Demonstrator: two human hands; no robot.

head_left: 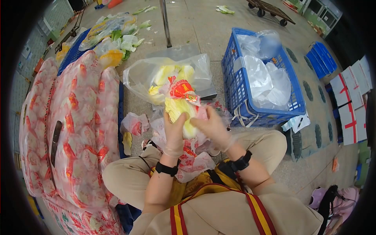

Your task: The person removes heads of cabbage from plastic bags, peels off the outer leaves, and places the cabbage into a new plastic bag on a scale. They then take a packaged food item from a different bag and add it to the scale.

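In the head view, a pale yellow napa cabbage [178,111] is held between my two gloved hands. My left hand [175,127] wraps its left side, thumb on the leaves. My right hand [213,127] closes on its right side, where pinkish printed wrapping also shows; the fingertips behind are hidden. A red and yellow printed wrapper [184,91] lies just beyond the cabbage's upper end. Behind it, a clear plastic bag [137,76] lies open with more yellow cabbages [166,73] in it. Crumpled printed wrappers [192,160] lie in front of me, between my legs.
Stacked bags of wrapped cabbages [80,129] rise at my left. On the right stands a blue crate [264,111] with clear plastic bags in it. Loose leaves [127,43] and a metal pole [165,23] are ahead; white boxes [348,105] stand far right.
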